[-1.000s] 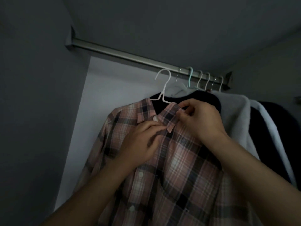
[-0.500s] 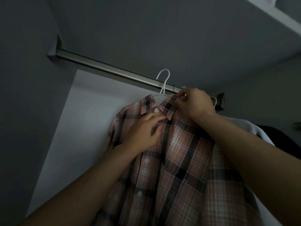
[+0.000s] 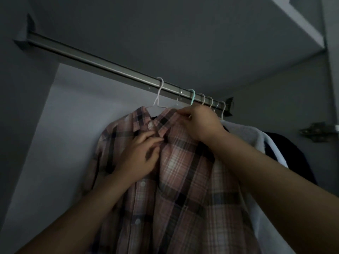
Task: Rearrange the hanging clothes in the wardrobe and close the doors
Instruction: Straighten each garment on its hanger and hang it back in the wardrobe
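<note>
A pink and black plaid shirt (image 3: 183, 180) hangs on a white hanger (image 3: 159, 94) hooked over the metal wardrobe rail (image 3: 95, 60). My left hand (image 3: 141, 154) pinches the shirt's front placket just below the collar. My right hand (image 3: 200, 123) grips the right side of the collar near the hanger. Behind the shirt, to the right, hang a pale grey-white garment (image 3: 256, 140) and a dark garment (image 3: 291, 154) on several more hangers (image 3: 207, 100) bunched at the rail's right end.
The wardrobe's dark left wall (image 3: 23, 125) and pale back panel (image 3: 69, 125) stand close by. A shelf edge (image 3: 300, 21) runs overhead at the top right. A door hinge (image 3: 317, 132) sits on the right wall. The rail's left half is bare.
The white hanger's hook now sits over the rail; a second ago it hung below it. My hands rose with the shirt and keep hold of collar and placket. The view tilted upward.
</note>
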